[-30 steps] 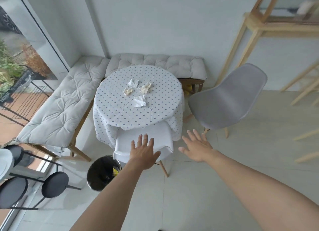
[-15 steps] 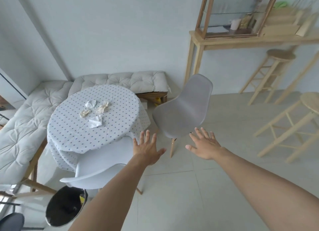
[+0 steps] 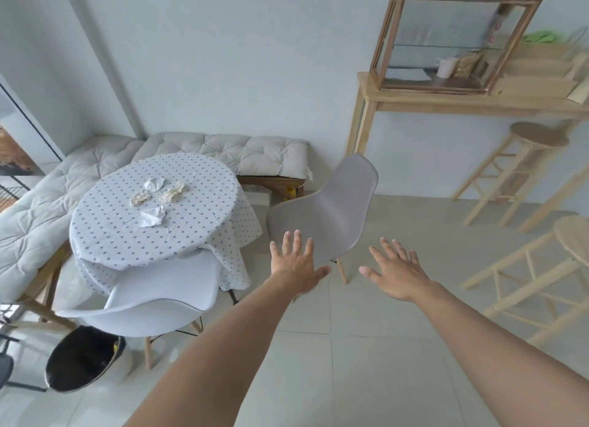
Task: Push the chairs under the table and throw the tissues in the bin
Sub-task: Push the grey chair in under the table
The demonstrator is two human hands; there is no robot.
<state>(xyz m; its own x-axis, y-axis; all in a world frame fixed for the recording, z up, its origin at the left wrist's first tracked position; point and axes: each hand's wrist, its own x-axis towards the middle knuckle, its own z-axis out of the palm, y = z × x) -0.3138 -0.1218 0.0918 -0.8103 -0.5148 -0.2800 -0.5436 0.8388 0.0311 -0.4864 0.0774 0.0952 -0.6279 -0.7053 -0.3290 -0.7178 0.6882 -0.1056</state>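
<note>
Both hands are seen spread flat with fingers apart, nothing held. The left hand [image 3: 294, 264] is raised in front of the grey chair [image 3: 331, 216], overlapping its lower shell edge in the view; contact cannot be told. The right hand [image 3: 396, 272] is out at 3 o'clock from the left one, clear of the chair and over bare floor. The grey chair is stood off the table [image 3: 223, 203] at the table's 3 o'clock, tilted shell with its back leaning to 1 o'clock and its seat opened toward the table at 9 o'clock. From the hands it lies at 12 o'clock, and the left hand is judged the nearer. The push is judged to be needed toward 10 o'clock, along the seat-to-table line. The white chair [image 3: 165, 299] is seen at the table's 6 o'clock, its seat tucked partly under the cloth. Four crumpled tissues [image 3: 153, 217] are left on the tabletop, grouped near its centre, well apart from both hands. The bin [image 3: 55, 383] is on the floor at 7 o'clock of the table, just beside the white chair's leg, open-topped with something yellow inside.
</note>
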